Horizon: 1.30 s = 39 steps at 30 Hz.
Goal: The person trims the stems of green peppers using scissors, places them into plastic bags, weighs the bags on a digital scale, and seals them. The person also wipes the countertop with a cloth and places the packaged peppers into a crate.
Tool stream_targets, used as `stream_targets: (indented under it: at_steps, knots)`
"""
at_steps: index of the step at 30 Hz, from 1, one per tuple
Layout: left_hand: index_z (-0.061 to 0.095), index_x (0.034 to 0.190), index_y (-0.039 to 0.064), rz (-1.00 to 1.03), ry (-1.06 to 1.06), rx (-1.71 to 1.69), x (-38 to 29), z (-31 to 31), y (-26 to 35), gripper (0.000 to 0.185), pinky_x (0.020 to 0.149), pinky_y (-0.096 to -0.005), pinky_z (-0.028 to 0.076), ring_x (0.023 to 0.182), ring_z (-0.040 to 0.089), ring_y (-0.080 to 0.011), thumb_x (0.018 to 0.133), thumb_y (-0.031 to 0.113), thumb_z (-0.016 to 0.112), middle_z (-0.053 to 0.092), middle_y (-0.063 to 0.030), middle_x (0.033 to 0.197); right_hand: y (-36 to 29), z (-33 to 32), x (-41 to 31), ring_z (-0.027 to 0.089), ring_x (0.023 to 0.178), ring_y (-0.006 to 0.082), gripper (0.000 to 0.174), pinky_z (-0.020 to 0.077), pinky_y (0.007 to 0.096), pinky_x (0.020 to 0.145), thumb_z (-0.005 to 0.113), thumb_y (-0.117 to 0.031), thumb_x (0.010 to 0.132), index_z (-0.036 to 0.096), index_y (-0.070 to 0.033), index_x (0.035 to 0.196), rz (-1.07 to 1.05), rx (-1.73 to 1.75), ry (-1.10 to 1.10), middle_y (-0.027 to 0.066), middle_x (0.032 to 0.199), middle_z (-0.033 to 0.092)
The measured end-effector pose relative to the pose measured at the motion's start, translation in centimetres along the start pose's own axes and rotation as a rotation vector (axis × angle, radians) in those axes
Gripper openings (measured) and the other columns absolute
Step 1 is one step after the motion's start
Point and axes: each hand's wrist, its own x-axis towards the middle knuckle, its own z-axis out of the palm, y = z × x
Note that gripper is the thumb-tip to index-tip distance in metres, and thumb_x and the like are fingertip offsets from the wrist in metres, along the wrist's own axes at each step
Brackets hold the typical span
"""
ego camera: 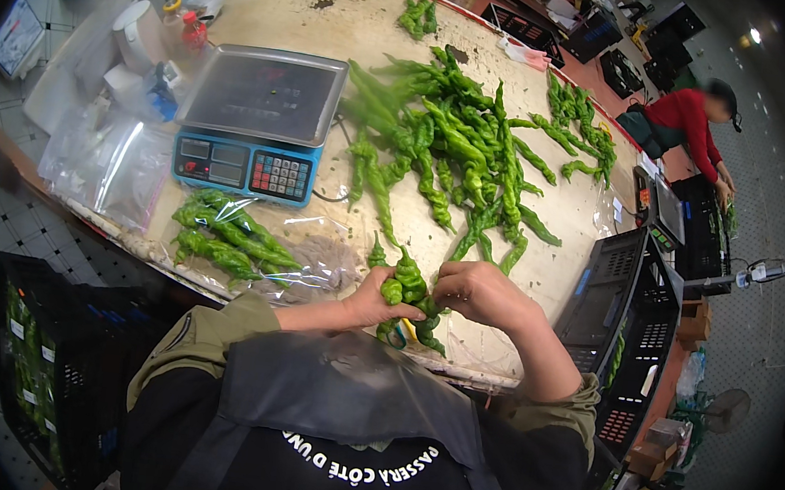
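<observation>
My left hand (368, 303) is closed around a small bunch of twisted green peppers (408, 282) near the table's front edge. Against the right side of that bunch are the bent fingers of my right hand (470, 289); whether they grip a pepper is hidden. Beyond my hands lies a large heap of long green peppers (471, 146). To its left stands a blue digital scale (247, 161) with a bare metal pan (263, 93). Several peppers in clear plastic film (232, 235) lie in front of the scale.
Clear plastic bags (109, 172) lie on the table's left side, near bottles (192, 30) and a white jug (140, 35). Black crates (632, 320) stand at the right, and another crate with packed peppers (30, 350) at lower left. A person in red (688, 125) bends over a crate.
</observation>
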Motion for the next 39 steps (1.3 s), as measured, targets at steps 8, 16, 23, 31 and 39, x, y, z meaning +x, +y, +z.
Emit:
stream_targets:
  at_steps: [8, 16, 23, 31, 39]
  knots:
    - [0.066, 0.097, 0.004, -0.020, 0.009, 0.012, 0.0, 0.0, -0.1, 0.041, 0.077, -0.0261, 0.052, 0.083, 0.062, -0.0095, 0.066, 0.014, 0.091, 0.068, -0.0009, 0.091, -0.1, -0.2, 0.2, 0.066, 0.076, 0.0301, 0.011, 0.0527, 0.0390, 0.068, 0.074, -0.003, 0.073, 0.070, -0.004, 0.083, -0.005, 0.004, -0.013, 0.0083, 0.086, 0.065]
    - [0.066, 0.098, 0.004, -0.019, -0.004, 0.011, 0.2, -0.1, -0.4, 0.040, 0.077, -0.0258, 0.052, 0.083, 0.062, -0.0091, 0.067, 0.013, 0.090, 0.068, -0.0009, 0.090, 0.1, -0.4, 0.5, 0.065, 0.074, 0.0327, 0.007, 0.0509, 0.0415, 0.066, 0.070, -0.005, 0.073, 0.069, -0.004, 0.080, -0.018, 0.081, -0.042, 0.0102, 0.080, 0.063]
    - [0.065, 0.099, 0.004, -0.004, 0.008, 0.018, 0.1, -0.2, -0.4, 0.041, 0.077, -0.0262, 0.052, 0.082, 0.062, -0.0093, 0.067, 0.012, 0.090, 0.068, -0.0009, 0.090, 0.0, 0.2, 0.4, 0.063, 0.076, 0.0345, 0.006, 0.0497, 0.0429, 0.066, 0.069, -0.007, 0.077, 0.065, -0.004, 0.081, 0.003, 0.026, -0.048, 0.0117, 0.084, 0.058]
    - [0.066, 0.101, 0.002, -0.041, 0.028, -0.046, 0.1, -0.3, -1.1, 0.040, 0.080, -0.0270, 0.053, 0.087, 0.064, -0.0102, 0.068, 0.007, 0.088, 0.070, -0.0029, 0.096, 0.7, 1.2, -0.2, 0.061, 0.080, 0.0348, 0.009, 0.0488, 0.0424, 0.069, 0.064, -0.004, 0.083, 0.059, -0.002, 0.090, 0.051, 0.002, -0.010, 0.0127, 0.092, 0.054]
    - [0.067, 0.104, -0.001, -0.059, 0.061, -0.160, 0.4, -0.5, -1.5, 0.036, 0.083, -0.0278, 0.054, 0.091, 0.066, -0.0113, 0.072, 0.000, 0.083, 0.071, -0.0051, 0.099, 2.6, 1.9, -2.2, 0.060, 0.083, 0.0256, 0.005, 0.0487, 0.0336, 0.074, 0.065, 0.000, 0.088, 0.060, -0.002, 0.090, 0.087, 0.306, 0.347, 0.0097, 0.091, 0.058]
